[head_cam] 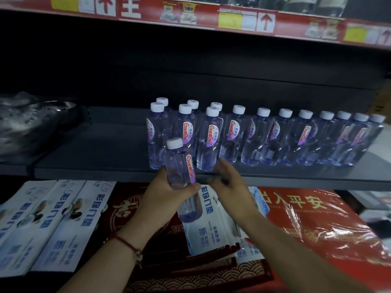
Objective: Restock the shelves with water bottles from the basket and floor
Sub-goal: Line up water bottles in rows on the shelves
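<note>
shelf (95, 149) bare left, bottle row (264, 140) right

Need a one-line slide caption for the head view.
Left hand holds a water bottle before a partly stocked shelf; right hand alongside.

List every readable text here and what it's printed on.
"Ganten": label of held bottle and shelf bottles.
"王": red strip above.
"平安": red pack below.
Price tags, white packs' print: too blurred.
</note>
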The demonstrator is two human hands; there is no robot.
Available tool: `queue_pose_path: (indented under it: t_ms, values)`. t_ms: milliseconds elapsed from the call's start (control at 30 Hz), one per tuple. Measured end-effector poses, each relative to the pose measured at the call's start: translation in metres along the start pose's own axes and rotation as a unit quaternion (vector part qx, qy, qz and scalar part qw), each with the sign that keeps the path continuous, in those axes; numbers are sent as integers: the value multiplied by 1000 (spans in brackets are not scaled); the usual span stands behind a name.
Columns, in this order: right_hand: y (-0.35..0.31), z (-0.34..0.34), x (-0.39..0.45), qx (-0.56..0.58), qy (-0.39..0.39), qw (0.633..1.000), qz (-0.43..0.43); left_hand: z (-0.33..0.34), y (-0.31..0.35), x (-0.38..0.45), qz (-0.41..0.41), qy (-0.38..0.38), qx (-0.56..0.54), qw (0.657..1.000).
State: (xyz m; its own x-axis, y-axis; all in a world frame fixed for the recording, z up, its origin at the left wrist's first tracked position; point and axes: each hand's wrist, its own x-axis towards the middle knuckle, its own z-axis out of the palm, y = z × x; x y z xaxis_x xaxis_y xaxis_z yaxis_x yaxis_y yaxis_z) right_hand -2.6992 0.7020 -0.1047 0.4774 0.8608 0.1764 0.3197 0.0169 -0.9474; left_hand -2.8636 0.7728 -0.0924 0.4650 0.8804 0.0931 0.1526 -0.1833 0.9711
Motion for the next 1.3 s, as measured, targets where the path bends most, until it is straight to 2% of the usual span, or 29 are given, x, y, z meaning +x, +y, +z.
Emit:
queue_pose_path:
  t_ms: [100,167,300,533,733,800,967,1133,1300]
  values:
    - [9,-6,-35,30,-101,993,50,7,4,-7,8,-20,5,1000]
    - [10,-9,-50,16,-136,989,56,15,6,-12,11,-43,7,999]
    - [11,-18,-60,9,-125,991,49,34,9,-24,2,-78,21,997]
    - [16,-39,-64,3,-113,993,44,48,16,-37,36,-121,123,984]
    - [19,-55,-52,-40,-58,996,50,51,24,-35,145,-112,282,942]
    - [18,-60,-43,-37,-27,997,54,54,25,-33,182,-99,340,917]
    - [12,-67,-7,-32,50,996,67,64,24,-32,217,-86,472,850]
    - [8,-60,38,-13,136,989,56,77,16,-27,216,-96,520,821]
    - [10,-44,63,-13,186,982,39,84,5,-22,215,-105,527,816]
